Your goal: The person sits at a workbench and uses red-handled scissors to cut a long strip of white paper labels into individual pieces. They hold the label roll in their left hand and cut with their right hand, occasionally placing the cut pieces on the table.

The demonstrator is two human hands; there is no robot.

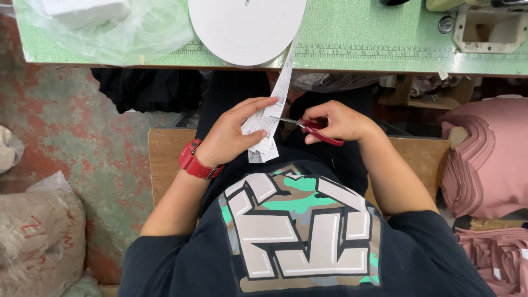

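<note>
You have a green table (352, 58) ahead with a clear plastic bag (93, 27) on its left end. Stacks of pink fabric pieces (487, 165) sit to your right, a tied sack (38, 242) lies on the worn floor (77, 132) to your left.

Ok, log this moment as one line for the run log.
left hand: holds cut labels | right hand: red scissors at label strip | strip hangs from white roll on green table
</note>
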